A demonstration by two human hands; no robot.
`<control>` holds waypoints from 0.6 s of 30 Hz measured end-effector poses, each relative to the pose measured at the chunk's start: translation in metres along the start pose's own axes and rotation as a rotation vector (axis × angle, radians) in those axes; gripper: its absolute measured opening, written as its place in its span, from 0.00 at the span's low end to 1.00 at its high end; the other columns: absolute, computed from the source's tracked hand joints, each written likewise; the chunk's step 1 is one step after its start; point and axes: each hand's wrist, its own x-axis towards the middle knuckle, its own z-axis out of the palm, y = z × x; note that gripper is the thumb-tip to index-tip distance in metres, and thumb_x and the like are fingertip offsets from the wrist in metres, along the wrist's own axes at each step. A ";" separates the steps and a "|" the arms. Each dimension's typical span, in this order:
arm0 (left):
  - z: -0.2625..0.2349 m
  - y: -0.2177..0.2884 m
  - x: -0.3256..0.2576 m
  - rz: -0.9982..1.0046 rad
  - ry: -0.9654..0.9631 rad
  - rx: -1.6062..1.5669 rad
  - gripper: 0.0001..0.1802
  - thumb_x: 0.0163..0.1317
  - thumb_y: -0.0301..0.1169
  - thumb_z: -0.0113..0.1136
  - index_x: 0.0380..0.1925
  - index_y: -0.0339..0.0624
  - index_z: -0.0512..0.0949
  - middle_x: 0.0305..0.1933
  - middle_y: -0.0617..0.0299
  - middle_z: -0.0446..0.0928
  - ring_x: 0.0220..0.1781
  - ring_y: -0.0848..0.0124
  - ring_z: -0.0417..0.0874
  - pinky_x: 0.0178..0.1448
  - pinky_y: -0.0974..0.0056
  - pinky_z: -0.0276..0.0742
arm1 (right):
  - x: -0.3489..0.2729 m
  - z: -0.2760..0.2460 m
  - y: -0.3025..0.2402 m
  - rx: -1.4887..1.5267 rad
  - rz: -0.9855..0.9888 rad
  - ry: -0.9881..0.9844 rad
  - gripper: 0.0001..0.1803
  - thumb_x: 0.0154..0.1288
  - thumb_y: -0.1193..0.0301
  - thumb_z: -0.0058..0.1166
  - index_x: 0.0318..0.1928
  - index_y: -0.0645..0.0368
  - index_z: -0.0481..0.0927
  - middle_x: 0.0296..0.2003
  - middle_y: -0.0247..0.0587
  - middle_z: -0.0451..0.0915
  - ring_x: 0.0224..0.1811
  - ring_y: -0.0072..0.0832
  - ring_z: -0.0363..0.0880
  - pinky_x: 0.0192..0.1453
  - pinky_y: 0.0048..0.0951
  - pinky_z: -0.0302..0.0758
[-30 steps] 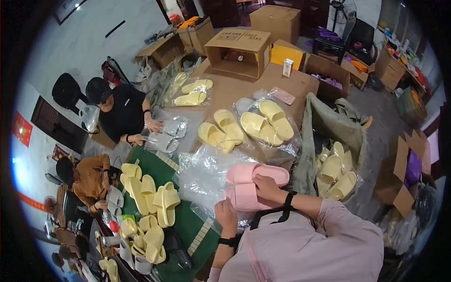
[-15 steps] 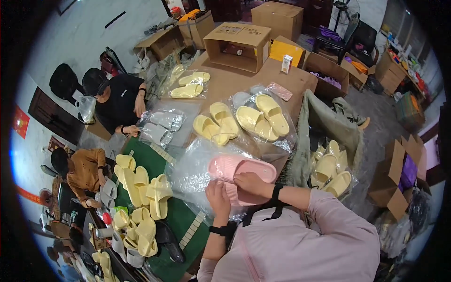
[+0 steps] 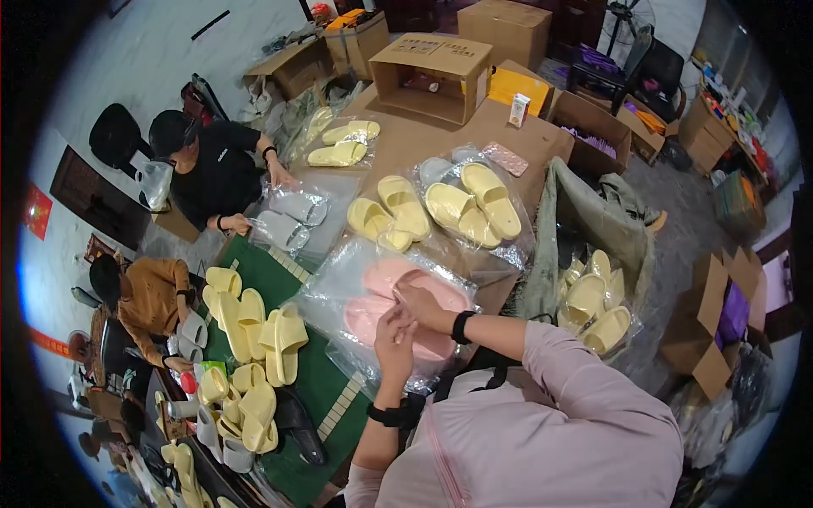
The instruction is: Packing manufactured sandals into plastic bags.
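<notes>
Pink slippers [image 3: 398,306] in a clear bag [image 3: 334,292] lie under both hands; left hand [image 3: 395,337] and right hand [image 3: 421,301] pinch its film together, fingers narrow, seemingly to close it; yellow slippers [image 3: 254,326] lie left

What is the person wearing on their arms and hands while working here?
Both hands are bare, without gloves. The left hand has a black band, like a watch or bracelet, on its wrist, with the forearm uncovered. The right hand also has a black wristband, and a loose pale pink sleeve covers that arm above it. No rings are clear enough to tell.
</notes>
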 end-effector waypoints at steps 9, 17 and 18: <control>-0.049 -0.004 0.025 -0.221 0.280 -0.063 0.05 0.59 0.24 0.58 0.34 0.32 0.77 0.34 0.61 0.77 0.36 0.77 0.76 0.40 0.75 0.71 | 0.055 -0.045 -0.069 0.490 0.222 -0.870 0.20 0.62 0.65 0.50 0.51 0.65 0.73 0.40 0.39 0.77 0.43 0.31 0.75 0.52 0.27 0.69; -0.054 -0.007 0.012 -0.194 0.285 -0.136 0.06 0.59 0.25 0.57 0.35 0.32 0.78 0.31 0.63 0.77 0.32 0.79 0.75 0.38 0.75 0.71 | 0.043 -0.102 -0.102 0.957 0.677 -0.592 0.15 0.69 0.70 0.42 0.52 0.63 0.71 0.43 0.37 0.77 0.40 0.21 0.77 0.45 0.22 0.76; -0.052 -0.010 0.011 -0.192 0.285 -0.103 0.07 0.59 0.25 0.58 0.36 0.32 0.78 0.32 0.63 0.78 0.32 0.79 0.75 0.38 0.75 0.71 | 0.041 -0.103 -0.104 0.941 0.542 -0.520 0.15 0.68 0.68 0.44 0.51 0.61 0.72 0.43 0.36 0.77 0.39 0.20 0.77 0.44 0.21 0.74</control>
